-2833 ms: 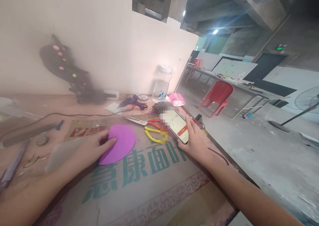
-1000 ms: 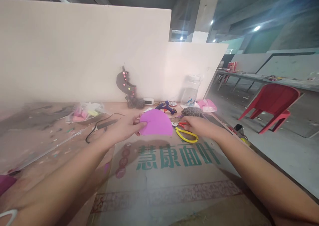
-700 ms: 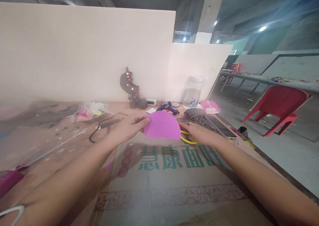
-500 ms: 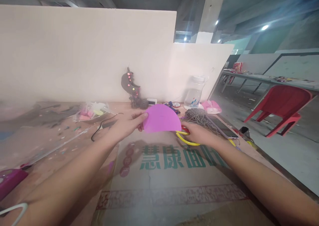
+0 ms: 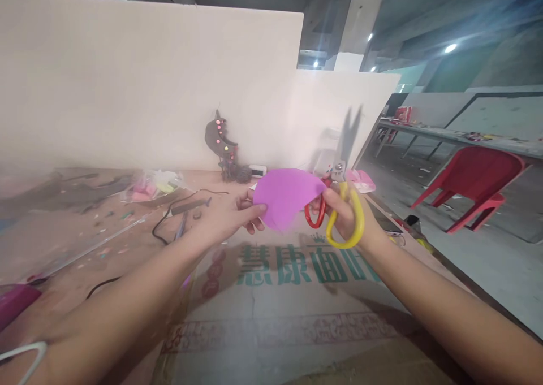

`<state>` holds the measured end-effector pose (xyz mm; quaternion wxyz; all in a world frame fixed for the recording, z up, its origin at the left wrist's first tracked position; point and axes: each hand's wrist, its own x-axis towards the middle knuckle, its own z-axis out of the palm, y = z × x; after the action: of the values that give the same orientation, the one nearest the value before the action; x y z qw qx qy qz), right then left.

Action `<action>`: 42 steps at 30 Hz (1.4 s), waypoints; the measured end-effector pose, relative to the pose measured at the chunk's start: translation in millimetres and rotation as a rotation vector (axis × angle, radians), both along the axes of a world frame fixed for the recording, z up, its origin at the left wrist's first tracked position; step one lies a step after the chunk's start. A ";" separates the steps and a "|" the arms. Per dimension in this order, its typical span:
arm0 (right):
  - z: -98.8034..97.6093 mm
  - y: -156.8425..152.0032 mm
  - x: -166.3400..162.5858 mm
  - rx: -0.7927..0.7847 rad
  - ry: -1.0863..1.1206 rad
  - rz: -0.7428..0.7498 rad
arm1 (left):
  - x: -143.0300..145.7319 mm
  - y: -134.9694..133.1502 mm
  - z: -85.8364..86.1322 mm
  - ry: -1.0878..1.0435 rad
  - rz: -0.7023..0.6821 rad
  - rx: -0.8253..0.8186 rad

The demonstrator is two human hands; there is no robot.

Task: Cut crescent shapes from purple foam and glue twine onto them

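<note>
My left hand point(image 5: 231, 218) pinches a purple half-round sheet point(image 5: 285, 195) and holds it up above the cardboard sheet point(image 5: 280, 311) that covers the table. My right hand point(image 5: 345, 212) is closed round the red and yellow handles of a pair of scissors point(image 5: 341, 201), lifted off the table. The blades point up and are spread apart, blurred by motion. The scissors sit just right of the purple sheet, almost touching its edge.
A white board wall point(image 5: 148, 85) stands behind the table. By it are a dark ornament with coloured dots point(image 5: 218, 142), a plastic bag of small pieces point(image 5: 155, 184), a black cable point(image 5: 169, 218) and a pink object point(image 5: 360, 181). A red chair point(image 5: 479, 181) stands on the floor to the right.
My right hand left the phone, closed on the scissors lying on the table and lifted them with blades upward. My left hand raised the purple sheet off the cardboard.
</note>
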<state>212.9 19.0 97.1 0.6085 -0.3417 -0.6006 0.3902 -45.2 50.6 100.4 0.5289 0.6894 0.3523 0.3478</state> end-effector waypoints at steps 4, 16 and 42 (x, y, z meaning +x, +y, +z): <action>1.6 -8.7 0.1 0.084 -0.065 -0.103 | 4.5 -4.0 -6.8 0.133 -0.063 0.077; 6.0 -20.3 -12.2 -0.054 -0.242 -0.021 | -13.1 -1.4 7.4 0.247 0.128 0.323; -34.9 -28.2 -20.3 -0.140 -0.588 0.258 | -46.2 -10.4 49.3 0.162 0.379 0.524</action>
<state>192.6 -9.3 62.3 0.3299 -0.4018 -0.7606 0.3889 -91.4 40.1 149.7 0.2298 0.7495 0.4138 0.4629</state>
